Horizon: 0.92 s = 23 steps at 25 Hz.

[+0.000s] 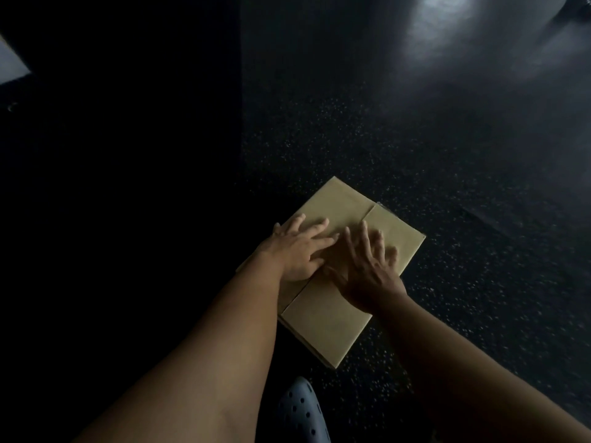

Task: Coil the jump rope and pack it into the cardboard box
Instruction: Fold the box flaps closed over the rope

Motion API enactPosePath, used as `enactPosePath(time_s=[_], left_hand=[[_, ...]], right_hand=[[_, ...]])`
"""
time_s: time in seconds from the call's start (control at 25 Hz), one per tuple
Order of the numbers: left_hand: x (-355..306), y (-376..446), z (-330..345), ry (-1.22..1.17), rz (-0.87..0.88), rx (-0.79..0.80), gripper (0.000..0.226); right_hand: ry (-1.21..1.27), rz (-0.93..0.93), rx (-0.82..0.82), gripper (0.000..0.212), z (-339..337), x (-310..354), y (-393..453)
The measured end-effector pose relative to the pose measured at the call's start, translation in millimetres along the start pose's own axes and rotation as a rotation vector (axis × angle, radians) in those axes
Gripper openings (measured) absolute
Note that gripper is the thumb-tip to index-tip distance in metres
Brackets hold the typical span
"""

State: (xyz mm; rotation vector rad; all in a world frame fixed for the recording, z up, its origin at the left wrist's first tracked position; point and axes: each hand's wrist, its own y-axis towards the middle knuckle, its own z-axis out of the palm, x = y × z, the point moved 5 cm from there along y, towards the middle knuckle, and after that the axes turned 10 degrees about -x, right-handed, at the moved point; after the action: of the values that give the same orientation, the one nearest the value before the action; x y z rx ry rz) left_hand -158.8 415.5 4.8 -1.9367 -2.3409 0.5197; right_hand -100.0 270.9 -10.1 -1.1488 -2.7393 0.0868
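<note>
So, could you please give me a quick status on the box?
Left hand and right hand flat on cardboard box. Flaps closed. Rope not visible.

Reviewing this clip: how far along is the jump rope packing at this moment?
Late stage. Done: the cardboard box on the speckled floor has its flaps folded shut, and no rope is visible, presumably inside. In hand: left hand and right hand press flat on the flaps. Left: possibly sealing; no tape visible.
</note>
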Motion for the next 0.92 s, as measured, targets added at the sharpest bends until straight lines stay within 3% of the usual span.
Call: enactPosePath(time_s=[0.2, 0.52, 0.72, 0.92], left_hand=[[-3.0, 7.8, -3.9, 0.09, 0.029, -0.041, 0.068], [-18.8, 7.2, -14.6, 0.101, -0.03, -0.043, 0.059], [-22.1, 1.5, -28.2, 0.03, -0.059, -0.097, 0.048], [-24.2, 4.7, -23.0, 0.061, -0.075, -0.13, 0.04]], right_hand=[[-0.099, -0.046, -0.001, 0.09, 3.4, 4.0, 10.3], [-0.014, -0.009, 0.061, 0.082, 2.8, 7.9, 13.3], [0.019, -0.095, -0.057, 0.057, -16.3, 16.7, 7.0], [0.042, -0.038, -0.037, 0.056, -5.8, 19.3, 8.0]])
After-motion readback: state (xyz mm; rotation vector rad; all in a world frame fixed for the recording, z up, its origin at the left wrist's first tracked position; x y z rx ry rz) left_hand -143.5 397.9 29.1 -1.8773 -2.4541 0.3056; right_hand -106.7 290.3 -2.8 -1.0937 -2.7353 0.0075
